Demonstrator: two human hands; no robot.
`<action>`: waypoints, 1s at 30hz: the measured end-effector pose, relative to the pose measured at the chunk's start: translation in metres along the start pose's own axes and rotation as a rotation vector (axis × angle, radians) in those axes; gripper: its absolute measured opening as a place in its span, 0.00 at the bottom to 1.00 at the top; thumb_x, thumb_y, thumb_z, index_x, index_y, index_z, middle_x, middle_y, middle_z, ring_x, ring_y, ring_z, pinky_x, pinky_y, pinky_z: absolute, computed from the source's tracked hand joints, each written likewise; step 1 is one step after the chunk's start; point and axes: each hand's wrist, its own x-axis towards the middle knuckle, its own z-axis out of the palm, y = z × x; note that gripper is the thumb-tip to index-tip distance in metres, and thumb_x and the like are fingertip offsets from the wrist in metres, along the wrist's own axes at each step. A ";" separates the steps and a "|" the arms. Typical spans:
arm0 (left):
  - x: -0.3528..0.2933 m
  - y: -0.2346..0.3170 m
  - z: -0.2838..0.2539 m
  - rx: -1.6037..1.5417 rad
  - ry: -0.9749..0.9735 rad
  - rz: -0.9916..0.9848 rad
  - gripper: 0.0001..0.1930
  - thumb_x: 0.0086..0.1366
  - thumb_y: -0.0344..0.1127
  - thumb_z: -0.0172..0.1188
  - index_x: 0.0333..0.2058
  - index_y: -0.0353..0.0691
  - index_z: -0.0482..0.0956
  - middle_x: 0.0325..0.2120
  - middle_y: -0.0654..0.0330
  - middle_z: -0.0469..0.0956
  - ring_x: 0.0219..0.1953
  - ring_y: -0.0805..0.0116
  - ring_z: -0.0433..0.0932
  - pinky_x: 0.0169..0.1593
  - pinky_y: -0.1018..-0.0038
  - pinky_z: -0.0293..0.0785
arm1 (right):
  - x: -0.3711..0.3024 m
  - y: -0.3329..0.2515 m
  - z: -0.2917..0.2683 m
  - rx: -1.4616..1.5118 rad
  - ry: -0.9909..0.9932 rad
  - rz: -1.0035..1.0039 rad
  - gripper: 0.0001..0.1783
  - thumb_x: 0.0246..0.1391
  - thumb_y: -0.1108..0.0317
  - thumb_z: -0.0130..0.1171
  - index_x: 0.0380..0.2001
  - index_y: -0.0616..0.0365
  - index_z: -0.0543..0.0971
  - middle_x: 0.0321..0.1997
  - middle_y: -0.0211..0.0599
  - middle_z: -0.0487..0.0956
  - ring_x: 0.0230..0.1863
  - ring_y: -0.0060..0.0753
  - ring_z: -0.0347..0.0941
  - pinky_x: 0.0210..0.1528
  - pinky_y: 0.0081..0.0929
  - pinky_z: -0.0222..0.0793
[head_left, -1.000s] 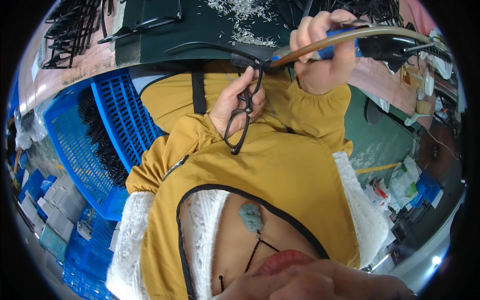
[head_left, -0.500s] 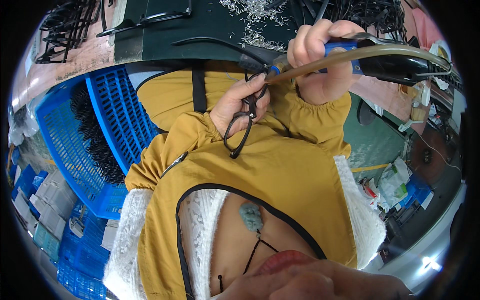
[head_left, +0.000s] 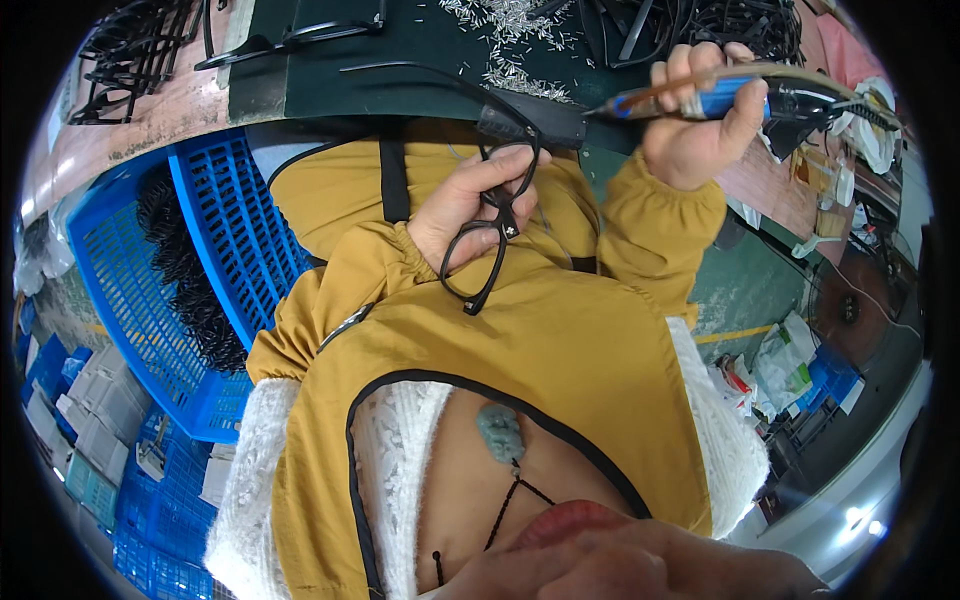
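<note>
My left hand [head_left: 462, 202] grips a black eyeglass frame [head_left: 506, 222] by its rim, above my lap. One temple arm of the frame reaches up and left across the table edge. In my right hand [head_left: 697, 122] is a blue and black electric screwdriver [head_left: 726, 99], lying nearly level with its thin tip toward the left. A brown tube or cord runs along the tool, partly in front of my fingers. The tip is apart from the eyeglass frame, near a small dark block [head_left: 545, 118] at the table's edge.
Small silver screw-like pieces [head_left: 515, 45] lie scattered on the dark green mat [head_left: 410, 100]. Black eyeglass parts are heaped at the far right, and more frames [head_left: 130, 60] stand at the far left. A blue basket [head_left: 240, 215] with black parts is at my left.
My right hand has moved right with the screwdriver, taking its tip off the eyeglass frame. My left hand has shifted only slightly, still holding the frame.
</note>
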 end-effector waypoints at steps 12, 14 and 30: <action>-0.018 0.015 0.020 0.214 0.120 0.050 0.09 0.75 0.42 0.58 0.41 0.43 0.78 0.23 0.65 0.77 0.18 0.79 0.71 0.17 0.83 0.60 | -0.041 0.013 0.030 -1.175 -0.598 0.064 0.12 0.55 0.71 0.69 0.41 0.59 0.80 0.33 0.37 0.77 0.31 0.37 0.78 0.36 0.30 0.76; -0.018 0.015 0.020 0.224 0.140 0.055 0.10 0.74 0.42 0.60 0.38 0.43 0.77 0.23 0.64 0.76 0.17 0.78 0.71 0.17 0.83 0.60 | -0.018 0.013 0.035 -1.287 -0.872 -0.003 0.09 0.59 0.73 0.65 0.41 0.65 0.79 0.33 0.40 0.76 0.32 0.37 0.75 0.36 0.30 0.72; -0.015 0.016 0.018 0.228 0.165 0.081 0.14 0.72 0.44 0.61 0.46 0.40 0.83 0.21 0.66 0.77 0.15 0.81 0.70 0.14 0.83 0.58 | -0.009 0.022 0.030 -1.190 -0.828 0.113 0.06 0.58 0.75 0.67 0.35 0.67 0.82 0.28 0.38 0.79 0.27 0.30 0.75 0.31 0.25 0.70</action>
